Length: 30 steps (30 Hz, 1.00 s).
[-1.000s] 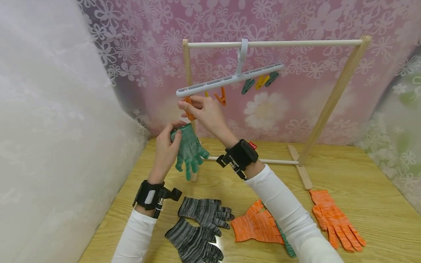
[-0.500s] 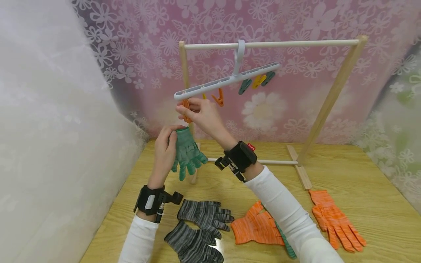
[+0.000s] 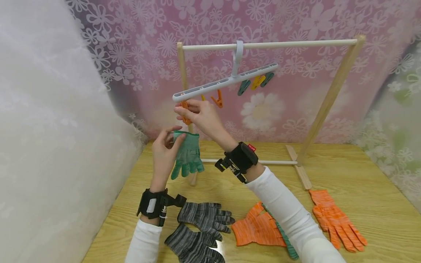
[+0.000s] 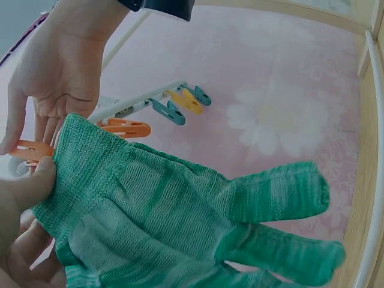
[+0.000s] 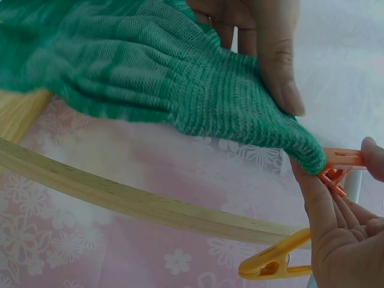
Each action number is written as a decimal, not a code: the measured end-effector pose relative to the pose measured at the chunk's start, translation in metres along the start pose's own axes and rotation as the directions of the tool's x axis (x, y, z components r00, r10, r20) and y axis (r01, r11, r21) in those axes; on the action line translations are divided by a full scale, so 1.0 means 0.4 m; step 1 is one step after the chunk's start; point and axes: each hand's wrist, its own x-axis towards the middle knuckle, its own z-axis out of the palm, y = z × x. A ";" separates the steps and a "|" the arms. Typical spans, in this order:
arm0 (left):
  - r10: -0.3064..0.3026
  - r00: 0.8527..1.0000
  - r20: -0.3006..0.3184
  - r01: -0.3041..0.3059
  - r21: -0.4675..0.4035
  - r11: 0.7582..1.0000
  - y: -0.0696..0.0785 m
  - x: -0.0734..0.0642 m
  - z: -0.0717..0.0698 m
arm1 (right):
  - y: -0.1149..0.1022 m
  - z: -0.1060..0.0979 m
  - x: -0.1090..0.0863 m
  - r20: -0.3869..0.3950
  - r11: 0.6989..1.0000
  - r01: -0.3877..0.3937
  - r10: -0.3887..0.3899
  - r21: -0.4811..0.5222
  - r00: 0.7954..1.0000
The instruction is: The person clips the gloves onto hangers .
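Below hanger (image 3: 234, 77) — LH (image 3: 163, 153) grips grn glove (image 3: 188, 153)

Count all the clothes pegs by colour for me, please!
Orange pegs: 2 (one is pinched by the right hand)
Yellow pegs: 2 (one is mostly hidden behind that hand in the head view)
Dark green pegs: 2
Total: 6
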 end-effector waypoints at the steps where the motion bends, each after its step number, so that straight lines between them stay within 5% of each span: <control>1: -0.009 1.000 -0.006 0.009 -0.008 1.000 -0.002 -0.002 0.001 | 0.000 0.000 -0.001 0.003 1.000 0.001 -0.001 0.010 1.000; 6: -0.060 0.998 -0.032 0.059 -0.042 0.997 -0.001 -0.009 0.003 | -0.001 0.004 -0.007 0.018 0.999 0.000 -0.001 0.054 1.000; 18: -0.062 0.998 0.029 0.064 -0.064 0.996 0.018 0.010 0.008 | -0.002 0.002 -0.005 -0.010 0.999 0.014 -0.014 0.032 1.000; 30: -0.108 0.994 0.019 0.110 -0.116 0.987 0.031 0.021 0.006 | -0.001 0.011 -0.001 -0.044 0.988 0.029 -0.023 0.155 0.999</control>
